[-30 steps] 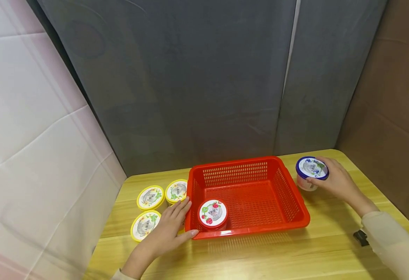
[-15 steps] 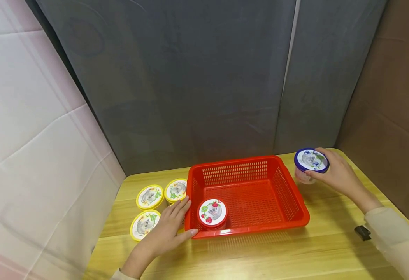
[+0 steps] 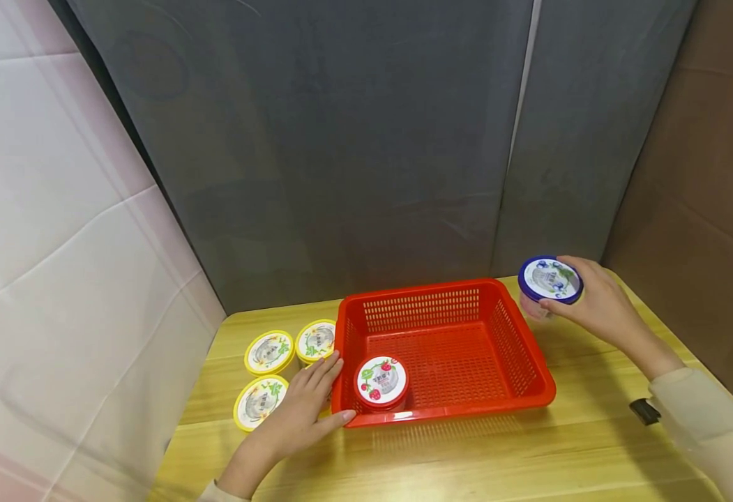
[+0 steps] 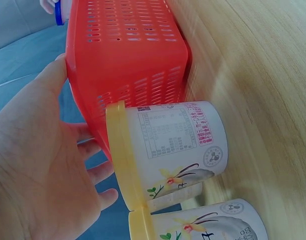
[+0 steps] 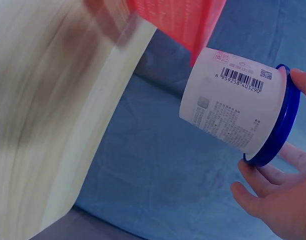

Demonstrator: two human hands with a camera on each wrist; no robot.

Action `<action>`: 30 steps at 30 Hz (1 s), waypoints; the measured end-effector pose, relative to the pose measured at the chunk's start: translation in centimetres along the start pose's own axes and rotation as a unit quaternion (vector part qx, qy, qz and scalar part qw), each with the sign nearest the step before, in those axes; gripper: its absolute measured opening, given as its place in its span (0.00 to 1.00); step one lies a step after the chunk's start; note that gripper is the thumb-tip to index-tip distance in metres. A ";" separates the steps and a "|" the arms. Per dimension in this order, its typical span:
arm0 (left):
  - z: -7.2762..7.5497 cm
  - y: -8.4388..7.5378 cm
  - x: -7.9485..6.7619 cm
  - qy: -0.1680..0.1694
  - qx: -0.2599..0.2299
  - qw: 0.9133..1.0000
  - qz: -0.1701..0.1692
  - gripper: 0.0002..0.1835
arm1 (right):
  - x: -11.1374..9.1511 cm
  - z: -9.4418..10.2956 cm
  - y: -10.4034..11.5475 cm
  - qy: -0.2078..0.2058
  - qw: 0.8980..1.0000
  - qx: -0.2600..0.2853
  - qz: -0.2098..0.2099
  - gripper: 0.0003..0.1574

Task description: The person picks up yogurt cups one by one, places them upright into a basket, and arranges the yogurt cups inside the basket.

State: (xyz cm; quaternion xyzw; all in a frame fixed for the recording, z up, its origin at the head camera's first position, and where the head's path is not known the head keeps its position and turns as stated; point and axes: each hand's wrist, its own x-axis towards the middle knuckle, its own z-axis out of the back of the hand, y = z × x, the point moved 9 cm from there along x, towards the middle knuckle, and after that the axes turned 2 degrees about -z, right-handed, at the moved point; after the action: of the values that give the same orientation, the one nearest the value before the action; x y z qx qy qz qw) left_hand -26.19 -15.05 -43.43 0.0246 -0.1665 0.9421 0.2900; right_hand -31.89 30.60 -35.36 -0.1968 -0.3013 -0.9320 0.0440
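Near basket (image 3: 454, 414) | left hand (image 3: 303, 408) spread, partly hiding yellow-lidded tubs (image 3: 270, 353) | right hand (image 3: 601, 303) pinching blue-lidded tub (image 3: 551, 279)

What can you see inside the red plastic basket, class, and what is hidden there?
One red-lidded tub stands in the near left corner of the red plastic basket. Its lid hides whatever the tub holds, and the tub covers the floor beneath it.

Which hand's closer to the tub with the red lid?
Left. The left hand touches the basket beside the red-lidded tub; the right hand is past the other end, holding the blue-lidded tub.
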 end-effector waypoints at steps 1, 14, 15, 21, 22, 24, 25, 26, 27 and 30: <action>0.0 0.0 0.0 0.000 0.000 1.000 0.001 0.47 | 0.1 0.0 0.3 0.000 1.000 0.000 0.003 0.53; -0.1 0.1 -0.2 0.005 -0.003 1.000 0.007 0.46 | 0.3 -2.2 4.3 0.027 0.999 0.010 0.027 0.51; -0.1 0.1 -0.2 0.005 -0.003 1.000 0.008 0.47 | 0.3 -2.4 4.6 0.029 0.999 0.011 0.030 0.52; -0.1 0.1 -0.3 0.001 -0.001 1.000 0.004 0.46 | -0.1 -3.9 6.5 0.043 0.997 0.024 0.058 0.51; -0.1 0.1 -0.3 0.001 -0.001 1.000 0.003 0.46 | -0.2 -4.1 6.8 0.047 0.997 0.025 0.061 0.51; -0.2 0.1 -0.3 0.001 -0.002 1.000 0.004 0.46 | -0.3 -4.7 7.2 0.061 0.996 0.027 0.059 0.51; -0.2 0.1 -0.3 0.003 -0.002 1.000 0.004 0.46 | -0.4 -5.0 7.4 0.068 0.996 0.027 0.058 0.51; -0.2 0.0 -0.3 0.001 -0.003 1.000 0.003 0.46 | -0.6 -5.3 7.5 0.075 0.995 0.028 0.056 0.52; -0.2 0.0 -0.3 0.001 -0.005 1.000 0.003 0.46 | -0.7 -5.5 7.7 0.082 0.995 0.029 0.053 0.52; -0.2 0.0 -0.3 0.003 -0.006 1.000 0.002 0.46 | -1.1 -6.3 8.0 0.097 0.993 0.036 0.050 0.52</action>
State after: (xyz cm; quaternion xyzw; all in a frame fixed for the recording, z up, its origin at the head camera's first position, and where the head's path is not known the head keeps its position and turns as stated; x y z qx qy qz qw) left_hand -25.93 -15.12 -43.65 0.0191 -0.1716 0.9418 0.2884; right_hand -31.45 20.44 -36.08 -0.1188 -0.3184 -0.9319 0.1266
